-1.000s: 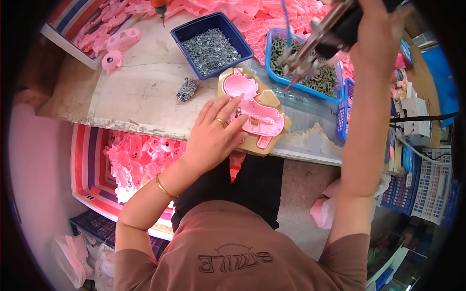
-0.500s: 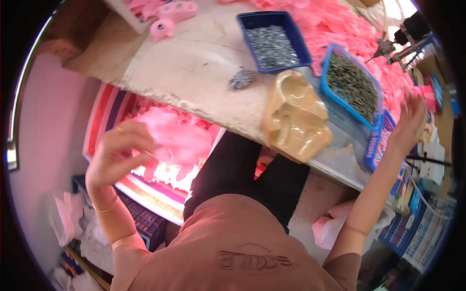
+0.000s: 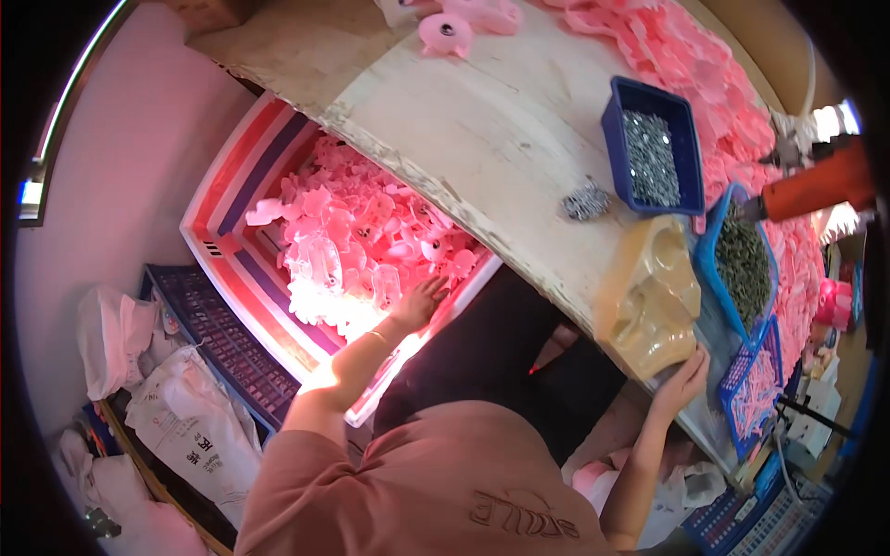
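Observation:
My left hand [image 3: 422, 301] is held over the near edge of a striped bag or lined box [image 3: 211, 208], fingers outstretched and nothing visible in them. Inside lies a heap of pink moulded plastic parts [image 3: 348, 218], a few with eye-like dots. My right hand [image 3: 684, 380] rests at the table's front edge against the lower corner of a glossy beige moulded fixture [image 3: 649, 301]. Its fingers lie extended along the fixture's side, and the fixture's hollows look vacant.
On the table [image 3: 464, 120] stand a dark blue bin [image 3: 681, 139] of small metal pieces, a loose metal pile [image 3: 586, 201], a light blue basket [image 3: 709, 269] of dark screws and a blue basket [image 3: 728, 394] of pink pieces. An orange power screwdriver [image 3: 820, 185] hangs right. Pink parts [image 3: 663, 56] cover the back.
The view has swung left. My left hand has lowered toward the bag, where a blurred pink piece was beside it. My right hand has come down from near the screwdriver to the fixture.

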Demonstrator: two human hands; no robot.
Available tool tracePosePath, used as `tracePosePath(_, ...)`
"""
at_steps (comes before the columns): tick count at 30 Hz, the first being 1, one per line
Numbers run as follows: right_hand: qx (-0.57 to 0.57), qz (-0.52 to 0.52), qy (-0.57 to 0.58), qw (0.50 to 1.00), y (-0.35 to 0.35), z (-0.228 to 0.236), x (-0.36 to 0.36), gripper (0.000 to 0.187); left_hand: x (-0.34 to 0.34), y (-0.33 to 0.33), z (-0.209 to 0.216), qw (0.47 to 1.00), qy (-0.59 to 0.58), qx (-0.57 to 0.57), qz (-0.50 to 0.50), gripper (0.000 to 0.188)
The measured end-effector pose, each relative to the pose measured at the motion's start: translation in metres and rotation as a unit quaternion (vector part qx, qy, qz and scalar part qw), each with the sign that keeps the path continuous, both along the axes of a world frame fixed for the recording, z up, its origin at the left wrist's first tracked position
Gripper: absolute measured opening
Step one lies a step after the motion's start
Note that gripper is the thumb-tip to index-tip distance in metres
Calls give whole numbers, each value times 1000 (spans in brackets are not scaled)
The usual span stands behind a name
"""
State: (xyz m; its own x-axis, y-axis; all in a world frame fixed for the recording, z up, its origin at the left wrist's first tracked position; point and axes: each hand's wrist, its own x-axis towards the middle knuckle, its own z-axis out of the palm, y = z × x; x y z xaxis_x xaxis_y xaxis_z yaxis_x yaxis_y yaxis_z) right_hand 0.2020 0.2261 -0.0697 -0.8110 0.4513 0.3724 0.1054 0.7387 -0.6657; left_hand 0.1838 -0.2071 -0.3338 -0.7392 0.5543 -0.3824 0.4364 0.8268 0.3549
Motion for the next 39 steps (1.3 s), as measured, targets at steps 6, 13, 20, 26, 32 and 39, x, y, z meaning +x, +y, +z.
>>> tracePosePath(6, -18, -4, -41, 999, -1, -4, 6, 39, 1, -37, -71, 967, 151, -190, -76, 51)
tracePosePath(13, -45, -45, -34, 997, 1, -8, 3, 42, -34, -177, -98, 830, 403, -373, -97, 69)
tracePosePath(20, -44, -94, -48, 993, -2, -1, -3, 48, -140, -244, -5, 812, 102, -558, 136, 39)
tracePosePath(26, -35, -104, -43, 993, -9, -1, -4, 49, -132, -142, -28, 928, 249, -268, 66, 41)
tracePosePath(32, -31, -96, -58, 993, 10, -12, 7, 50, -101, -61, -80, 935, 160, -311, -58, 41)
tracePosePath(39, 7, -101, -58, 993, 1, -1, 5, 52, -151, -162, -32, 827, -34, -543, 142, 74)
